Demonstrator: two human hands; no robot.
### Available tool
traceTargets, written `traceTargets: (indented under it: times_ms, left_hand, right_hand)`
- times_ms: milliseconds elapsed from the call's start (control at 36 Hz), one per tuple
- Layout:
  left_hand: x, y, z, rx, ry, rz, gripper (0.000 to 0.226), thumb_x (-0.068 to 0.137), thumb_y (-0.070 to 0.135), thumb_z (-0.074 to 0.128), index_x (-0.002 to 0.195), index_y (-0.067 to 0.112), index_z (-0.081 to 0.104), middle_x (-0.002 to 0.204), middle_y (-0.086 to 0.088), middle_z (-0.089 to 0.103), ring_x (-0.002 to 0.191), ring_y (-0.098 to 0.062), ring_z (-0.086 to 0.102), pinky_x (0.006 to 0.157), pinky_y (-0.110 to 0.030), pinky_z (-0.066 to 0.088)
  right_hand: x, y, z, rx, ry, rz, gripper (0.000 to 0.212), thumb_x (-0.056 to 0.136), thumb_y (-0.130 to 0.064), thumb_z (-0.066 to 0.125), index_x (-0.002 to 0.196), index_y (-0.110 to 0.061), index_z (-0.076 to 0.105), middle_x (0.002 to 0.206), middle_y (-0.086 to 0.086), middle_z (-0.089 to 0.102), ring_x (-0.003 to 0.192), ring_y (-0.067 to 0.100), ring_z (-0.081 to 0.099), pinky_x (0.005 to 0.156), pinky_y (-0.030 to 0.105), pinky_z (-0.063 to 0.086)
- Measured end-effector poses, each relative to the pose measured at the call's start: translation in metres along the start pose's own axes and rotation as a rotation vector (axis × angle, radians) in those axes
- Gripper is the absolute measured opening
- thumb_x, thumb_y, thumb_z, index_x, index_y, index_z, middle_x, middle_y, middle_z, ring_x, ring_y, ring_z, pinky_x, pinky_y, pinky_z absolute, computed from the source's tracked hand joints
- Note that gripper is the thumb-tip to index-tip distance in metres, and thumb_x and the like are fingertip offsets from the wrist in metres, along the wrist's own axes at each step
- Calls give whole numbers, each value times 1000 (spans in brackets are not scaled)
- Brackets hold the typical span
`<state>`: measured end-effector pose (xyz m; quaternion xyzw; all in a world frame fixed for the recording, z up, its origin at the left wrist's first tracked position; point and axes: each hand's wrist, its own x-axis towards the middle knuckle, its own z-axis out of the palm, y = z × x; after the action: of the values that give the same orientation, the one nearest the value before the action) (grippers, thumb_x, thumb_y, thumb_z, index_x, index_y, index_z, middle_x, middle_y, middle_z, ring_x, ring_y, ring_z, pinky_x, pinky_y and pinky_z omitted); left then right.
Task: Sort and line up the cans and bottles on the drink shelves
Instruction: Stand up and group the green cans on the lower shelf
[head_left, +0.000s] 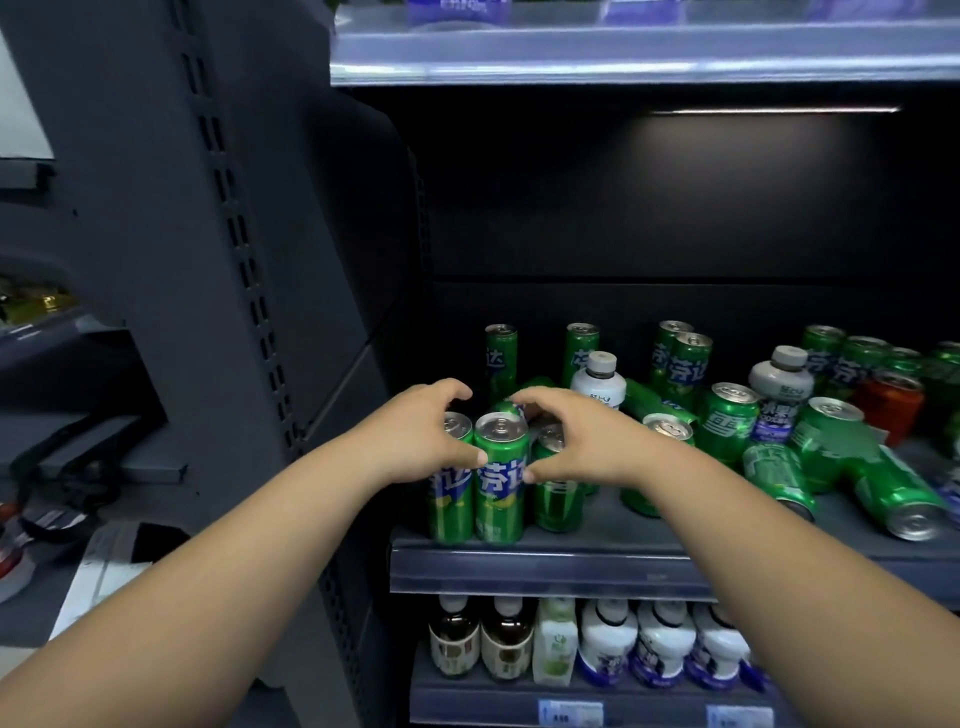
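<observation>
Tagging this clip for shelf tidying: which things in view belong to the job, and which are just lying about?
Job: left hand, right hand, front green cans they hold, toppled green cans, white bottles, red can, shelf.
Lying about: white sheets low at left.

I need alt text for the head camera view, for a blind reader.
The left hand and right hand curl around a cluster of upright green cans at the front left of a dark shelf. To their right, other green cans stand or lie tipped among white bottles; lined-up bottles stand on the shelf below.
</observation>
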<state>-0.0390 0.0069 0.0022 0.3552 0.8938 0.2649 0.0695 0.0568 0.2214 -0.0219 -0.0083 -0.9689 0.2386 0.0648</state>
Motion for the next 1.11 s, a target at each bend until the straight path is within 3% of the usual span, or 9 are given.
traceTargets:
  times_ms: [139, 250, 444, 667, 806, 917, 1111]
  left_hand:
    - [10, 12, 10, 21, -17, 46, 86, 66, 49, 86, 141, 36, 46, 139, 3, 50, 109, -14, 58, 93, -36, 53]
    - [14, 22, 14, 79, -20, 101, 79, 70, 49, 84, 139, 34, 49, 139, 5, 48, 117, -16, 54, 94, -33, 50]
    - [26, 42, 12, 205, -42, 176, 82, 68, 53, 83, 139, 32, 49, 139, 2, 52, 122, -19, 54, 100, -38, 48]
    - [44, 84, 31, 387, -150, 236, 77, 69, 53, 81, 136, 34, 49, 133, 5, 54, 121, -22, 53, 99, -46, 46]
    - [55, 98, 40, 489, -233, 201, 79, 69, 50, 83, 138, 32, 49, 129, 6, 59, 116, -23, 56, 97, -48, 47]
    - [62, 98, 49, 579, -291, 189, 73, 64, 51, 86, 127, 29, 56, 121, 4, 63, 105, -23, 60, 93, -45, 51]
    - [68, 106, 54, 636, -248, 196, 65, 61, 53, 86, 118, 35, 61, 106, 10, 63, 97, -18, 58, 82, -35, 53]
  right_hand:
    - [-15, 16, -10, -64, 54, 44, 93, 72, -40, 88, 151, -29, 39, 148, -7, 46, 134, 11, 45, 110, 29, 40]
    - [-25, 30, -20, -95, 64, 87, 88, 71, -38, 89, 147, -24, 46, 147, -4, 49, 133, 12, 46, 110, 26, 38]
    - [-42, 58, -44, -169, 141, 199, 82, 72, -36, 88, 143, -26, 50, 137, -3, 50, 119, 18, 54, 101, 33, 46]
    - [-59, 84, -48, -201, 132, 300, 79, 75, -39, 84, 144, -27, 48, 141, 0, 50, 125, 18, 52, 101, 28, 43]
    - [-58, 91, -47, -191, 144, 292, 77, 78, -35, 82, 145, -26, 47, 145, -1, 50, 128, 17, 51, 104, 30, 43]
    - [-58, 96, -45, -169, 110, 264, 74, 79, -34, 83, 144, -27, 48, 141, 0, 52, 126, 19, 51, 104, 33, 43]
    - [-58, 114, -55, -148, 92, 210, 68, 76, -37, 84, 137, -34, 55, 128, -6, 54, 116, 15, 54, 98, 35, 47]
